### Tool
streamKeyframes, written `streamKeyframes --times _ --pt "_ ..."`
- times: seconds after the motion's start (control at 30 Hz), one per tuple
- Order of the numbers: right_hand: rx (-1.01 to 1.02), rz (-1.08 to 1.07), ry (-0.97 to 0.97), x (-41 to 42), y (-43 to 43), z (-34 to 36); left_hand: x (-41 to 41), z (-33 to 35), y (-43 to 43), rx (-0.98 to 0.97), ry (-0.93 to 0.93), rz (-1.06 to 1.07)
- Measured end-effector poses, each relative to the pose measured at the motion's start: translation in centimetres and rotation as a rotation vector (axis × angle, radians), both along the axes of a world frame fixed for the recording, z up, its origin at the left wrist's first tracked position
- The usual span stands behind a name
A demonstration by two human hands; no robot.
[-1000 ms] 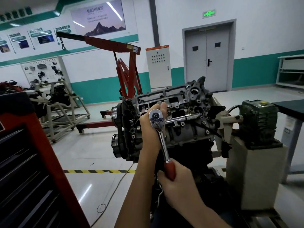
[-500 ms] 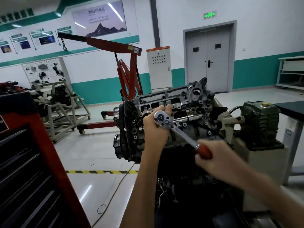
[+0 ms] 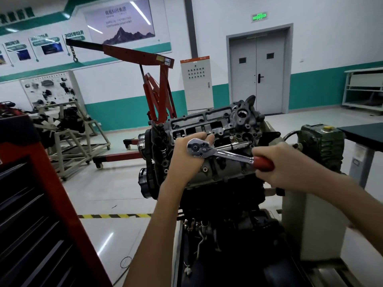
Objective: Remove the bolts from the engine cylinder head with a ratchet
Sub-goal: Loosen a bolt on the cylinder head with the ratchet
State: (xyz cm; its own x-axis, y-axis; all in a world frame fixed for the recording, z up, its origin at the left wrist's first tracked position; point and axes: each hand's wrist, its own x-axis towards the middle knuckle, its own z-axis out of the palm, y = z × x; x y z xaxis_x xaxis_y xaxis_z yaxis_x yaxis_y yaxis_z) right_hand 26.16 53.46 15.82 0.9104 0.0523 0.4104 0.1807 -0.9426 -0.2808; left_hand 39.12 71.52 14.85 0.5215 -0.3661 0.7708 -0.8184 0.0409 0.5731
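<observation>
While the engine (image 3: 217, 141) sits tilted on its stand in the middle of the workshop floor, both hands work a ratchet (image 3: 219, 152) against its upper face, the cylinder head (image 3: 209, 125). The left hand (image 3: 186, 158) cups the back of the ratchet's round chrome head, fingers wrapped behind it and fingertips showing past its top edge. The right hand (image 3: 284, 166) is clenched around the red handle, which points to the right and slightly down. A chrome extension bar (image 3: 234, 145) runs from behind the ratchet head into the cylinder head; the bolt it reaches is hidden behind the bar and the left hand, so I cannot tell its state.

The left wrist and forearm cover the lower left part of the engine, and the right forearm crosses in front of a pale stand housing (image 3: 310, 214) beside it. A green gearbox (image 3: 321, 141) with a yellow cap sits on top of that housing, just right of the engine. A dark tabletop (image 3: 364, 131) juts in at the right edge. At the left, close to the camera, stands a red tool cabinet (image 3: 41, 214) with dark drawers. Behind the engine is a red engine hoist (image 3: 153, 83), its boom reaching left with a chain and hook. Further back stand a pale control cabinet (image 3: 196, 83), grey double doors (image 3: 257, 69) and another engine on a frame (image 3: 68, 123).
</observation>
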Motion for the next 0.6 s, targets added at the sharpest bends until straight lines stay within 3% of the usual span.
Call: streamKeyframes --times 0.07,0.2,0.27,0.33,0.43,0.6 --pt "0.044 -0.026 -0.026 -0.2 0.4 -1.1 -0.7 -0.7 -1.0 -0.098 0.048 0.023" --pt "0.501 0.048 -0.099 -1.0 6.0 -7.3 -1.2 -1.2 -2.7 -0.379 0.222 0.033" --pt "0.792 0.202 0.035 -1.1 9.0 -8.5 -1.4 -1.1 -2.9 -0.421 0.212 -0.017" --pt "0.958 0.364 0.211 -1.0 9.9 -8.3 -1.4 -1.1 -2.7 -0.397 0.172 -0.052" --pt "0.865 0.356 0.282 -0.9 7.3 -6.7 -1.0 -0.9 -1.8 -0.249 0.108 0.017" --pt "0.133 0.079 0.024 0.4 -0.2 -0.2 -0.4 -0.1 -0.6 0.008 -0.045 0.054"
